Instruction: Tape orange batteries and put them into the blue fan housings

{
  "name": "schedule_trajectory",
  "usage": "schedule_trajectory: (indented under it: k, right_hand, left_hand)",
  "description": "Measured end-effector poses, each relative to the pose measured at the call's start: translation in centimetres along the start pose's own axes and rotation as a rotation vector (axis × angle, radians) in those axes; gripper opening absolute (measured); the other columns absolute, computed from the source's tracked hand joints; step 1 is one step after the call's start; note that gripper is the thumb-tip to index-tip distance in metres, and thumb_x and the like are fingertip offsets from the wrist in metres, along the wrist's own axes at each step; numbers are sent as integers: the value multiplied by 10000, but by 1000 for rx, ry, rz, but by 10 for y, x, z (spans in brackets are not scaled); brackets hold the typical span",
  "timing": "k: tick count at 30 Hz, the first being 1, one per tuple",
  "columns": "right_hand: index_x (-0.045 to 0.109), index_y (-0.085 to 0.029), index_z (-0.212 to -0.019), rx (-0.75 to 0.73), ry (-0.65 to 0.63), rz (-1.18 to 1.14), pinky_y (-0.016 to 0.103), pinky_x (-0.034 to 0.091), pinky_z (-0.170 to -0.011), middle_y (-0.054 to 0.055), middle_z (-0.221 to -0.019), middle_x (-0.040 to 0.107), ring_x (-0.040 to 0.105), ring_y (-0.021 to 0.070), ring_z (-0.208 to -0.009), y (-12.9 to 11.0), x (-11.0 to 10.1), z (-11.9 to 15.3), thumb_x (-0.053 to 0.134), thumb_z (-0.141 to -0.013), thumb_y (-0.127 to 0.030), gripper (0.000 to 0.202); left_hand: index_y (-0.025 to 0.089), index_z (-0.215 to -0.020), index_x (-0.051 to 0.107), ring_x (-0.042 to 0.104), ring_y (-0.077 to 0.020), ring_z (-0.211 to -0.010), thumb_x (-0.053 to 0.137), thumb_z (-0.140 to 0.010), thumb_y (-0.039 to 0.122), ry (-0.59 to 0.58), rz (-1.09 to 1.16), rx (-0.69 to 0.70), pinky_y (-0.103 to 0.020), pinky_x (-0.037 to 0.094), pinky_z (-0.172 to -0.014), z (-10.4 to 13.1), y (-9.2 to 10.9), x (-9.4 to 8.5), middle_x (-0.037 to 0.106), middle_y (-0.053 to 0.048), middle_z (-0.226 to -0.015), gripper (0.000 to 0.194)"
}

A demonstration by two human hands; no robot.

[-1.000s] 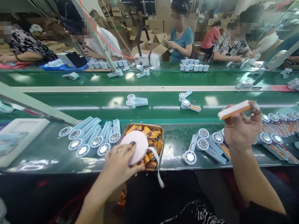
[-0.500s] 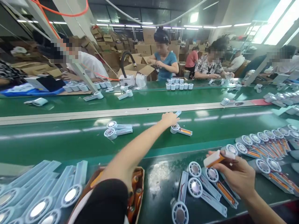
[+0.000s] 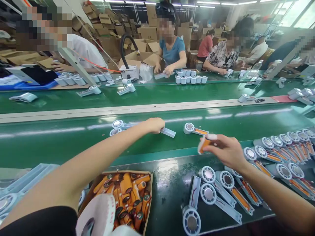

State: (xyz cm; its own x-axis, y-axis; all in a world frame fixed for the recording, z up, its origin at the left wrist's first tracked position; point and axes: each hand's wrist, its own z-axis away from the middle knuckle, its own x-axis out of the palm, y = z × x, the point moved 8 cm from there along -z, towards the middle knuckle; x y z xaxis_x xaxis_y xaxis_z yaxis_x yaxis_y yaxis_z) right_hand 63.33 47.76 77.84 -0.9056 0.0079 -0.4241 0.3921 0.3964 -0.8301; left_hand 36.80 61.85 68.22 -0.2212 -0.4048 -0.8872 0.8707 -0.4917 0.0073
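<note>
Factory assembly hall: long green line surface (image 3: 49, 150) with pale divider (image 3: 182, 106); many matching fan-shaped units (image 3: 208, 194) in rows; open carton (image 3: 149, 201) of orange cylinders (image 3: 126, 183); several co-workers (image 3: 173, 49) along the far side; cardboard boxes (image 3: 147, 32) piled behind; strip lights (image 3: 208, 7) overhead.

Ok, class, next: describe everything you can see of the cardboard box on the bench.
The box looks like thin brown cardboard, open at the top. It stands on the dark green bench, heaped with loosely jumbled orange cylinders. A pale roll hides its near left part from view; whether the two touch is unclear.
</note>
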Motion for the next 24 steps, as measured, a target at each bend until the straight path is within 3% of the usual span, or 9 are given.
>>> schedule_trajectory:
  k: [3, 6, 8, 11, 15, 19, 21, 24]
  right_hand:
    - [801, -216, -985, -2, -101, -31, 303, 634, -734, 6, -778, 795, 755, 193, -711, 16, 59, -42, 821, -805, -347, 224]
    - [753, -209, -913, 10, -204, -10, 324, 625, -768, 18, -797, 801, 767, 210, -759, 36, 111, -66, 759, -817, -330, 154]
    - [733, -206, -931, 6, -262, 68, 324, 616, -768, 27, -835, 810, 768, 211, -779, 46, 134, -72, 719, -838, -314, 144]
    - [723, -198, -1072, 14, -314, 187, 330, 607, -792, 50, -935, 824, 777, 219, -849, 55, 153, -73, 683, -884, -302, 219]
    - [734, -207, -1108, 36, -385, 318, 339, 584, -821, 65, -952, 823, 777, 240, -890, 56, 170, -68, 700, -916, -252, 200]
    - [759, -205, -1047, 64, -466, 424, 372, 567, -873, 73, -947, 804, 763, 264, -939, 45, 181, -62, 769, -904, -227, 145]
    - [738, -180, -1096, 83, -452, 398, 404, 588, -893, 77, -1037, 773, 741, 245, -972, 37, 170, -60, 765, -944, -296, 193]
    - [674, -170, -1257, 82, -285, 250, 443, 610, -927, 89, -1259, 689, 697, 241, -1073, 18, 112, -58, 682, -1020, -401, 331]
  left_hand:
    - [219, -845, 779, 673, -272, -970, 737, -690, 180, 7, 10, 30, -341, 524, -846, 14, -1, 24, 762, -109, -943, 166]
    - [232, -804, 777, 679, -252, -928, 739, -693, 206, 18, 55, 62, -317, 503, -835, 12, 2, 30, 761, -78, -880, 120]
    - [243, -786, 778, 679, -221, -862, 745, -706, 233, 15, 102, 90, -287, 482, -800, 8, 1, 26, 754, -40, -814, 87]
    - [239, -855, 784, 661, -177, -808, 719, -784, 284, 35, 170, 119, -255, 449, -738, 3, -4, 17, 757, -13, -821, 106]
    - [194, -976, 737, 640, -155, -802, 650, -940, 383, 108, 225, 117, -272, 474, -756, -1, -10, 10, 746, -30, -913, 211]
    - [161, -982, 681, 644, -154, -785, 625, -1008, 511, 199, 236, 105, -338, 544, -789, -2, -1, 8, 701, -23, -908, 355]
    - [158, -937, 670, 634, -140, -743, 629, -1017, 488, 265, 223, 99, -323, 553, -755, 1, 7, 8, 680, -8, -851, 342]
    - [149, -867, 651, 618, -128, -692, 635, -1021, 457, 408, 203, 121, -297, 546, -700, 7, 18, 2, 645, 15, -777, 345]
